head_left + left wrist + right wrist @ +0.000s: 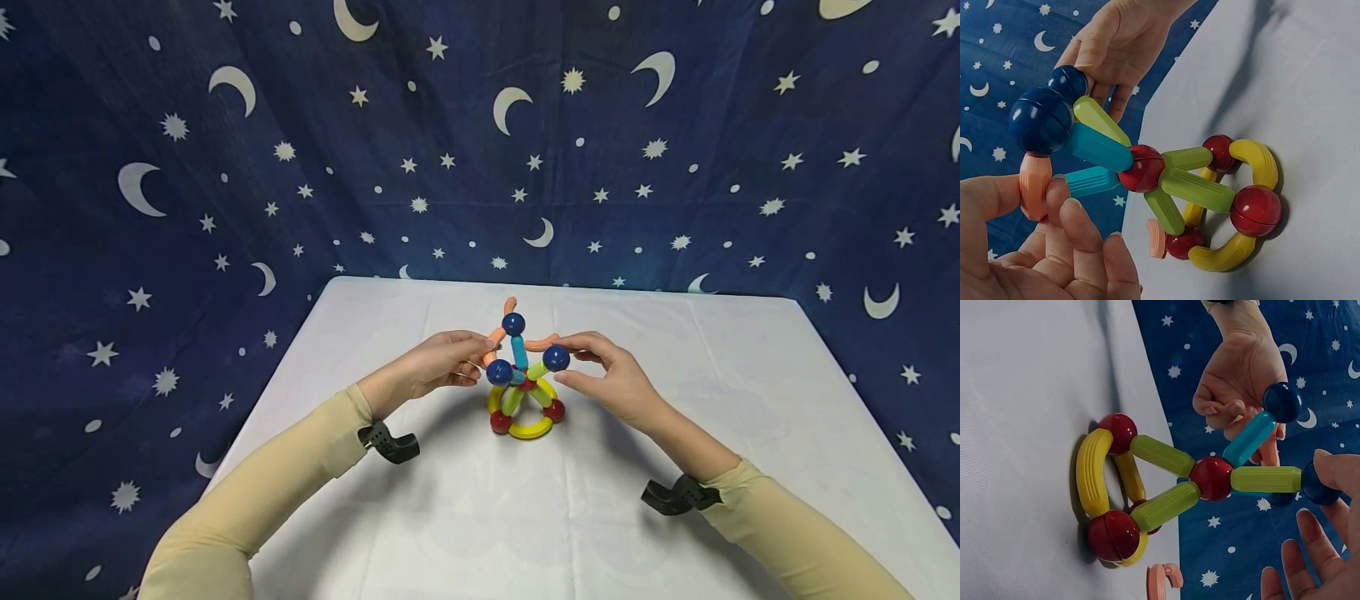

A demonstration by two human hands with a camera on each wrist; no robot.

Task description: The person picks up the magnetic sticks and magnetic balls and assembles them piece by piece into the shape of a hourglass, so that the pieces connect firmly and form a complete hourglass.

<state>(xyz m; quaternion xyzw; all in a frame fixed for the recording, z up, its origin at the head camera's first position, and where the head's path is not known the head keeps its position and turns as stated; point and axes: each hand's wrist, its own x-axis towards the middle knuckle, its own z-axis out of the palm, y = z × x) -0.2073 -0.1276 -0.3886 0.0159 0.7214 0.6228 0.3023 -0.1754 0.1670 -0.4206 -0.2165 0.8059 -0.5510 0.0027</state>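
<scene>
A magnetic rod-and-ball construction stands on the table. Its base is a ring of curved yellow rods [531, 429] and red balls [1114, 535]. Green rods [1197, 189] rise from it to a central red ball [1212, 478]. From there, two blue rods [1099, 146] and a light green rod [1266, 479] reach out to dark blue balls [513, 323]. My left hand [448, 364] pinches a curved orange rod [1035, 186] between thumb and fingers, its end against a blue ball [1040, 120]. On the other side, my right hand [618, 379] holds the blue ball [557, 358] tipping the light green rod.
More curved orange rods [511, 305] show behind the construction in the head view; one orange rod [1157, 582] appears beside the base in the right wrist view. A white cloth covers the table [465, 533]. A dark blue star-and-moon curtain [480, 167] hangs behind it.
</scene>
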